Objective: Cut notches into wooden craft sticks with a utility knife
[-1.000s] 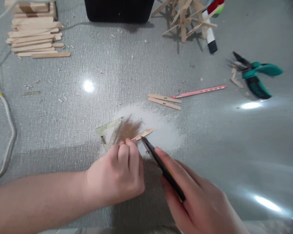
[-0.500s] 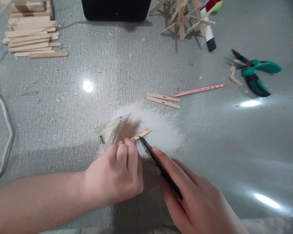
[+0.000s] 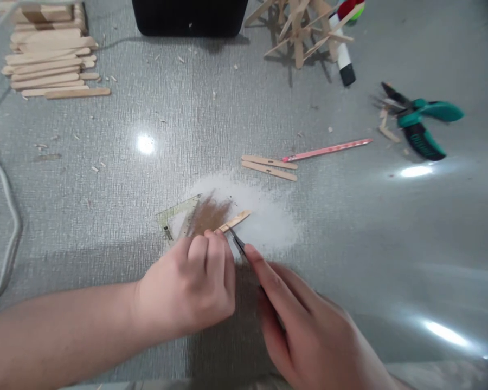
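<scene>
My left hand is closed on one end of a wooden craft stick, whose free end points up and to the right. My right hand grips a black utility knife, its blade tip touching the stick just beyond my left fingers. Most of the knife's handle is hidden by that hand. Beneath the stick lies a pale patch of the table with a brown smear. A clear set square rests at the left of the smear, partly covered by my left hand.
Two craft sticks lie beyond my hands beside a pink pencil. Green-handled pliers are at right. A stick structure, a marker and a black box stand behind. Craft sticks pile at left, near a cable.
The knife has turned in my right hand, showing less of its handle. My right hand has shifted slightly left and up. The left hand still holds the stick; the whole view moved slightly.
</scene>
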### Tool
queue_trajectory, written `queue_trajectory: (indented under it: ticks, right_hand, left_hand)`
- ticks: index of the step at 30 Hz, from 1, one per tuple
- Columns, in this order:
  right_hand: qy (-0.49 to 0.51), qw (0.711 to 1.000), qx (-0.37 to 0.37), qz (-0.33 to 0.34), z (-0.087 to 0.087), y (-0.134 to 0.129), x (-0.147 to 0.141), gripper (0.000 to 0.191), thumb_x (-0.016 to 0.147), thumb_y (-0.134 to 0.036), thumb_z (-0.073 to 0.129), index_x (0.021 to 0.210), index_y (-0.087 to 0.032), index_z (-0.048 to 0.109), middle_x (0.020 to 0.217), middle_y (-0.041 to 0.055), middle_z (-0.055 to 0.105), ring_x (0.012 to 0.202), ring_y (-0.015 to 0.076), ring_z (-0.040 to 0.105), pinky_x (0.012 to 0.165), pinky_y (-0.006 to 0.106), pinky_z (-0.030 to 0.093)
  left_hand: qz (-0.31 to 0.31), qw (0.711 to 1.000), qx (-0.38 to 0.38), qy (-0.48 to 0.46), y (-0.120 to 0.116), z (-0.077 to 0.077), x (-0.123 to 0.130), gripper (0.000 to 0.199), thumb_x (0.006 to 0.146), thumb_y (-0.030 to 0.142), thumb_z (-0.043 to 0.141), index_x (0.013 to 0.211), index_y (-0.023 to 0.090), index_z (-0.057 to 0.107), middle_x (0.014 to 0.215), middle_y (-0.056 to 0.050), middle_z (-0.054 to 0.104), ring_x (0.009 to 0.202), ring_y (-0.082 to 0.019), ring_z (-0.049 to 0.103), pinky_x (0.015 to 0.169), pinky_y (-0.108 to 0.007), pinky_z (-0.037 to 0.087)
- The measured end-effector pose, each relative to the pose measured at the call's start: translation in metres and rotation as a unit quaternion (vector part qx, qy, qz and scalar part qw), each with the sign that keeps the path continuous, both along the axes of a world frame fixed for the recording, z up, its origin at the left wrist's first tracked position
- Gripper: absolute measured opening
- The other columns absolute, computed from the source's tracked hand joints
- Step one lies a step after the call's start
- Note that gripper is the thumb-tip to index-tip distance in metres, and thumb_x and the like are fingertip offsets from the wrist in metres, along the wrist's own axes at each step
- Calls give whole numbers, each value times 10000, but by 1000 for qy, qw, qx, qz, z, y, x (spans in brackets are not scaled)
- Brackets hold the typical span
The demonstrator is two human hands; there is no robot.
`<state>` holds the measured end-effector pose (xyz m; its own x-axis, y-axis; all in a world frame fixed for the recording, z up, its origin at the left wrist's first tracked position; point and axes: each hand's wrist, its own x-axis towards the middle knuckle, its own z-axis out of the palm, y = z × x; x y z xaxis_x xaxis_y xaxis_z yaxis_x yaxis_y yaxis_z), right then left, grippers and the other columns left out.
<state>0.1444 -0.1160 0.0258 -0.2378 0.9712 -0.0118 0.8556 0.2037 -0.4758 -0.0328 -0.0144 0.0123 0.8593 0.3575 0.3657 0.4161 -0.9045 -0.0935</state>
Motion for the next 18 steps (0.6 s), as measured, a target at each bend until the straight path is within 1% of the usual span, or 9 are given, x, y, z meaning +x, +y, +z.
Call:
queue_trajectory:
  ticks: [6,8,10,13,18]
  right_hand:
    - [2,1000,-23,-4,2,8,4,638,905,-68,408,1534,-129,315,1038,111,687,775,155,695,642,258,609]
    - [-5,1000,-27,-3,3,9,7,632,912,-65,409,1533,-146,320,979,91,684,723,148,684,614,258,600]
    - [-22,1000,-18,0,3,10,9,632,929,-76,399,1546,-161,291,876,58,668,647,144,663,560,257,584]
    - [-56,998,-4,14,2,11,10,626,962,-105,371,1570,-165,232,759,23,623,553,137,621,496,250,556]
    - [-80,996,6,37,2,9,11,666,954,-63,318,1590,-156,143,758,28,617,551,124,616,497,228,551]
  left_hand:
    - [4,1000,-15,-3,8,0,0,213,787,-27,633,988,-92,665,662,-86,659,471,-158,562,380,-296,477]
    - [8,1000,-12,1,9,0,2,192,793,-30,621,972,-83,667,630,-61,624,463,-152,539,373,-293,459]
    - [15,1000,-23,3,9,0,4,155,809,-27,579,932,-60,668,598,-37,579,453,-148,512,361,-289,436]
    - [29,999,-38,6,6,-2,6,175,825,-21,507,907,-30,661,592,-29,549,448,-149,497,356,-289,428]
    - [41,998,-44,-3,3,-3,9,149,824,-31,498,865,-8,640,651,-76,608,473,-160,533,373,-291,444]
